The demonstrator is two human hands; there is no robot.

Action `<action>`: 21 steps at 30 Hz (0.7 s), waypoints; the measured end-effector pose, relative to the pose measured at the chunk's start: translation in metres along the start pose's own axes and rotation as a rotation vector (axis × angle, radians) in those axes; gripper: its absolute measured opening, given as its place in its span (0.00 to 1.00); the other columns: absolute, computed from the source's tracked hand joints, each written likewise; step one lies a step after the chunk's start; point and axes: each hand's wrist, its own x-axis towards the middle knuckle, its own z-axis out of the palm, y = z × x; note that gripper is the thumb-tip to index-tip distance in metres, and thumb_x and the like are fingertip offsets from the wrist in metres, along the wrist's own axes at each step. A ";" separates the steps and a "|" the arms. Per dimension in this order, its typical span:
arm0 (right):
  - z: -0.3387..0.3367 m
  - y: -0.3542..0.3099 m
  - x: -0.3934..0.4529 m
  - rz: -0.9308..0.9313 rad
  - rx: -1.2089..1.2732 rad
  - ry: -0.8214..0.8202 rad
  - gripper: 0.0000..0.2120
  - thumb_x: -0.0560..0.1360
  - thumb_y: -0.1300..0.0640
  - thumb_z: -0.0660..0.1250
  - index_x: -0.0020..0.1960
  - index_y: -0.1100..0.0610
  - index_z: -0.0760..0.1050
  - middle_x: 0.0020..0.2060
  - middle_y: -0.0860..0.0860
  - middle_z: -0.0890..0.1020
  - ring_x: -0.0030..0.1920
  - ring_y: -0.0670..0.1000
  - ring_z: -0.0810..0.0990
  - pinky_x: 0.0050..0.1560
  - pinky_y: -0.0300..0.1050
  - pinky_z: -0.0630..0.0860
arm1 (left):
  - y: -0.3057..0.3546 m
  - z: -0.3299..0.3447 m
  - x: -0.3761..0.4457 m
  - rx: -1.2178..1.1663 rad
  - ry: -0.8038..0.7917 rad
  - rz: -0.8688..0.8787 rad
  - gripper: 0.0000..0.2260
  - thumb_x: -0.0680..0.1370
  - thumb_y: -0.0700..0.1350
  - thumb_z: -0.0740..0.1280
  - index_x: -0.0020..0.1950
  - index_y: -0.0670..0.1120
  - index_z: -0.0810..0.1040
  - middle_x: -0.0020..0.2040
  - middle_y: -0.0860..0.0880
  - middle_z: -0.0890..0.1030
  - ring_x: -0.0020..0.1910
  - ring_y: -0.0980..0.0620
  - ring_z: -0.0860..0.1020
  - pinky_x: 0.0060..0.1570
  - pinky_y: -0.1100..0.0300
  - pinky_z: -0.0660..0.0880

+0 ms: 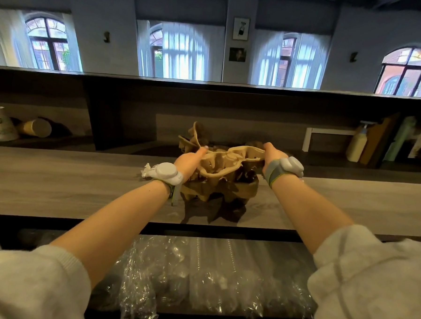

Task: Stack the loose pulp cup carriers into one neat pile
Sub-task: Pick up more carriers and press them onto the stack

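both hands grip one pulp cup carrier (231, 160) by its rim: left hand (188, 162) on its left edge, right hand (274, 154) on its right edge. it is held just above the pile of carriers (217, 191) at mid desk (57, 183). another carrier (193, 136) stands tilted just behind. paper cups (1, 124) lie on the far left shelf.

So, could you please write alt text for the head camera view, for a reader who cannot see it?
Two bare hands, left and right, hold a pulp cup carrier by its opposite edges just above a pile of carriers on a wooden counter. Paper cups lie on a shelf at far left.
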 end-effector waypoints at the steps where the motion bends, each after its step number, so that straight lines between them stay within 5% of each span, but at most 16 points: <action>1: 0.001 0.001 -0.002 0.004 -0.034 -0.009 0.25 0.72 0.62 0.68 0.65 0.50 0.64 0.49 0.56 0.76 0.46 0.56 0.76 0.47 0.51 0.76 | -0.002 0.000 0.001 0.049 -0.028 0.032 0.22 0.78 0.60 0.59 0.63 0.47 0.75 0.57 0.49 0.78 0.54 0.51 0.74 0.54 0.57 0.70; 4: 0.010 0.008 0.001 0.078 0.061 -0.025 0.18 0.75 0.56 0.64 0.63 0.49 0.67 0.50 0.55 0.77 0.47 0.57 0.77 0.48 0.51 0.75 | -0.005 -0.003 0.002 0.158 -0.059 0.116 0.18 0.76 0.49 0.68 0.65 0.47 0.74 0.56 0.48 0.79 0.53 0.51 0.77 0.42 0.63 0.74; 6: 0.016 0.012 0.008 0.191 0.485 -0.075 0.21 0.74 0.55 0.63 0.67 0.51 0.69 0.53 0.55 0.78 0.50 0.58 0.79 0.49 0.51 0.78 | -0.003 -0.009 0.007 0.169 -0.032 0.107 0.18 0.75 0.46 0.69 0.65 0.47 0.74 0.53 0.49 0.78 0.51 0.51 0.78 0.41 0.62 0.75; 9: 0.008 0.002 0.000 0.281 1.064 -0.131 0.21 0.75 0.57 0.66 0.66 0.64 0.72 0.48 0.57 0.80 0.37 0.50 0.78 0.36 0.43 0.78 | -0.003 -0.020 0.016 0.173 0.067 0.085 0.17 0.75 0.45 0.70 0.63 0.46 0.76 0.54 0.48 0.80 0.50 0.50 0.78 0.48 0.57 0.77; 15: 0.005 0.002 -0.009 0.174 0.841 -0.262 0.10 0.78 0.58 0.65 0.58 0.58 0.78 0.34 0.53 0.75 0.30 0.48 0.71 0.31 0.38 0.72 | -0.002 -0.025 0.028 0.284 0.073 0.015 0.13 0.78 0.47 0.66 0.60 0.45 0.79 0.52 0.46 0.80 0.51 0.48 0.78 0.53 0.56 0.75; 21: 0.016 0.013 -0.007 -0.038 0.580 -0.225 0.08 0.77 0.53 0.63 0.52 0.52 0.79 0.40 0.52 0.79 0.36 0.50 0.74 0.33 0.40 0.74 | -0.003 -0.019 0.031 0.293 0.096 0.065 0.10 0.78 0.47 0.65 0.55 0.45 0.80 0.40 0.51 0.78 0.39 0.55 0.76 0.41 0.61 0.74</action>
